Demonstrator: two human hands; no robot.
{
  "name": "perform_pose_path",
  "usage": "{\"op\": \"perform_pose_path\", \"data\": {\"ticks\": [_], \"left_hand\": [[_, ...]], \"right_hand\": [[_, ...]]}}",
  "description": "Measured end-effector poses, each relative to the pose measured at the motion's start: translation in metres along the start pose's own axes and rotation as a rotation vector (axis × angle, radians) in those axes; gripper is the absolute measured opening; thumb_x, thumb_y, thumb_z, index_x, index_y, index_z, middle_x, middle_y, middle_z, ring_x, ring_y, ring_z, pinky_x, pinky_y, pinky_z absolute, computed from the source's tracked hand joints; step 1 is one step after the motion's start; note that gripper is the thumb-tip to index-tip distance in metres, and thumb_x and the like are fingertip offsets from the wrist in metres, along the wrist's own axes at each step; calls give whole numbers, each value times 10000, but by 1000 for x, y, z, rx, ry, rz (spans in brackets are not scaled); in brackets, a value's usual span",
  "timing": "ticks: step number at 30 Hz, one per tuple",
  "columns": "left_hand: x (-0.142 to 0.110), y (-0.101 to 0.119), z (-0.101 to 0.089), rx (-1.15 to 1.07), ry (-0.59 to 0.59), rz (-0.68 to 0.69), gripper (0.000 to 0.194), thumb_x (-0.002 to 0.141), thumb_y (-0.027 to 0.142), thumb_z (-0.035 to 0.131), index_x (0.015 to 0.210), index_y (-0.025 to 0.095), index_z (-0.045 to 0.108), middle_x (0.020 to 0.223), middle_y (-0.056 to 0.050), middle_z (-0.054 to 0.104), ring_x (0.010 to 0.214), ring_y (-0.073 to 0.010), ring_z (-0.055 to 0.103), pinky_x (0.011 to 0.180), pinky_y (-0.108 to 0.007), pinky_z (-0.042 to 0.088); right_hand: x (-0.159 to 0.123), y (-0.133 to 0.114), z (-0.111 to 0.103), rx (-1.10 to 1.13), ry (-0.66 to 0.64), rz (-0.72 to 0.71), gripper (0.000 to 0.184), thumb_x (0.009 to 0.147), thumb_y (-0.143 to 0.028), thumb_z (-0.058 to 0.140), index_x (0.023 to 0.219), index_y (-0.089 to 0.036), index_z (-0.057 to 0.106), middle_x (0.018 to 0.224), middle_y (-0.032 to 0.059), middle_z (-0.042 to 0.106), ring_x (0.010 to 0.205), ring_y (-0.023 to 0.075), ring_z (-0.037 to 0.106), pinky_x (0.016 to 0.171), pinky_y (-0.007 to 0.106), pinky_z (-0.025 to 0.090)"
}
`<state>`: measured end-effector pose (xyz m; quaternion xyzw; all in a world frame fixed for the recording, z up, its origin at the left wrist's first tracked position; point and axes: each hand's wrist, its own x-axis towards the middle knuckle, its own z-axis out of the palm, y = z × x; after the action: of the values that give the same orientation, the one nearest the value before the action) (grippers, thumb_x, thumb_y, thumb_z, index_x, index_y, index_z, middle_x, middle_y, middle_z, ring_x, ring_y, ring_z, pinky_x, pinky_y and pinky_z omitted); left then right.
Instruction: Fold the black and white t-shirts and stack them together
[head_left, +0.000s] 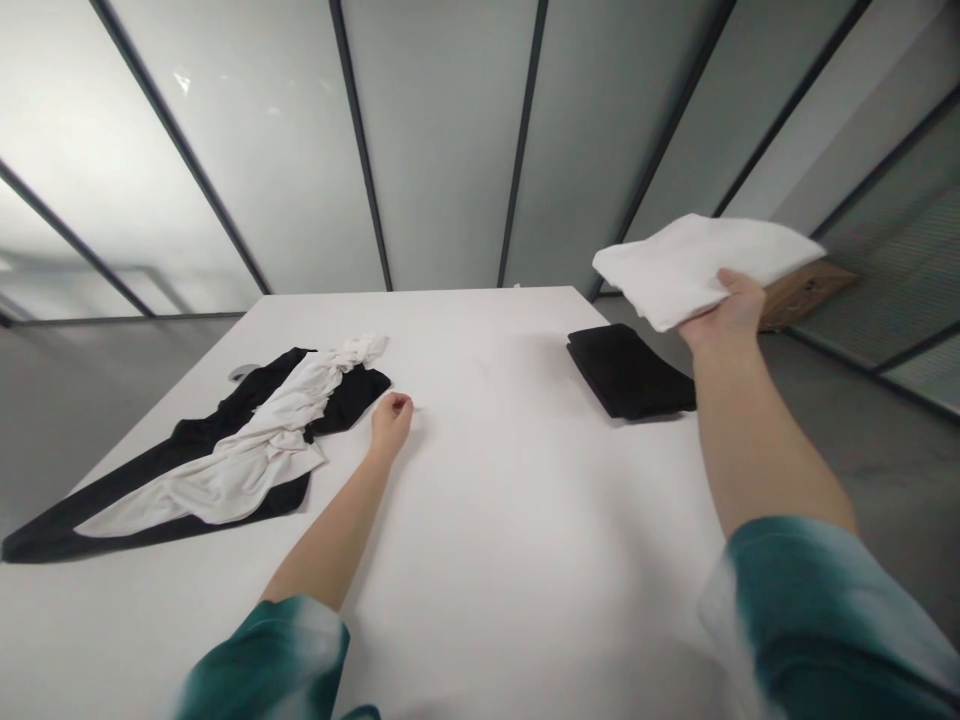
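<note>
My left hand (391,420) rests in a loose fist on the white table (495,480), holding nothing, just right of a long black garment (349,398). A crumpled white garment (255,450) lies twisted along the top of the black one. My right hand (724,312) is raised above the table's far right side, gripping a folded white cloth (690,268) from below. Under and slightly left of that hand, a folded black cloth (626,372) lies on the tabletop near the right edge.
A cardboard box (806,295) sits beyond the table's right edge, partly behind the white cloth. Grey floor (885,470) surrounds the table. Dark-framed frosted glass panels (442,140) rise behind it. A small pale item (241,372) pokes out beside the black garment.
</note>
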<state>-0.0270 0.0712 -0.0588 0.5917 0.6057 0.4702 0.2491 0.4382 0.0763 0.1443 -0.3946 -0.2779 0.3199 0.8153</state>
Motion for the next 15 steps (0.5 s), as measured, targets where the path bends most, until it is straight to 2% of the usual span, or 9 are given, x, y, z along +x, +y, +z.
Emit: {"op": "perform_pose_path", "data": {"ticks": [2, 4, 6, 8, 10, 13, 15], "left_hand": [[0, 1, 0, 9, 1, -3, 111, 762, 306, 523, 755, 212, 582, 775, -31, 663, 787, -199, 622, 787, -326, 479], [0, 1, 1, 20, 1, -4, 109, 759, 300, 525, 759, 210, 587, 784, -34, 668, 787, -199, 622, 786, -326, 475], [0, 2, 1, 28, -6, -3, 109, 757, 295, 524, 763, 209, 591, 789, -35, 672, 785, -199, 621, 780, -324, 472], [0, 3, 0, 36, -13, -1, 109, 755, 294, 525, 760, 208, 593, 785, -33, 672, 783, -198, 619, 774, -320, 470], [1, 3, 0, 41, -14, 0, 110, 752, 292, 525, 754, 206, 594, 776, -32, 670, 778, -198, 616, 771, -318, 469], [2, 2, 0, 40, -9, -4, 112, 748, 290, 526, 750, 202, 595, 765, -29, 667, 774, -198, 616, 770, -318, 468], [2, 1, 1, 35, -8, -7, 115, 747, 293, 526, 753, 202, 596, 761, -28, 665, 772, -197, 616, 767, -318, 467]], "right_hand": [[-10, 21, -26, -28, 47, 136, 293, 794, -150, 426, 939, -319, 615, 907, -15, 728, 1010, 199, 635, 927, 477, 516], [-26, 45, -55, -65, 227, 365, 306, 805, -70, 387, 913, -264, 597, 856, -7, 709, 883, 165, 667, 826, 400, 567], [-41, 65, -79, -102, 366, 484, 279, 833, -49, 369, 892, -233, 570, 802, 3, 685, 739, 140, 662, 677, 303, 585], [-48, 79, -97, -59, 398, 492, 231, 869, -67, 374, 881, -217, 550, 781, 8, 670, 678, 122, 656, 611, 244, 579], [-47, 88, -107, -24, 392, 474, 183, 889, -94, 398, 884, -207, 542, 781, 9, 667, 663, 119, 661, 593, 233, 586], [-33, 95, -111, -49, 407, 483, 165, 861, -74, 437, 897, -197, 541, 769, 6, 665, 630, 128, 658, 556, 248, 594], [-23, 96, -110, -69, 360, 455, 212, 826, -36, 427, 910, -194, 540, 751, 7, 663, 604, 141, 651, 530, 272, 596]]}}
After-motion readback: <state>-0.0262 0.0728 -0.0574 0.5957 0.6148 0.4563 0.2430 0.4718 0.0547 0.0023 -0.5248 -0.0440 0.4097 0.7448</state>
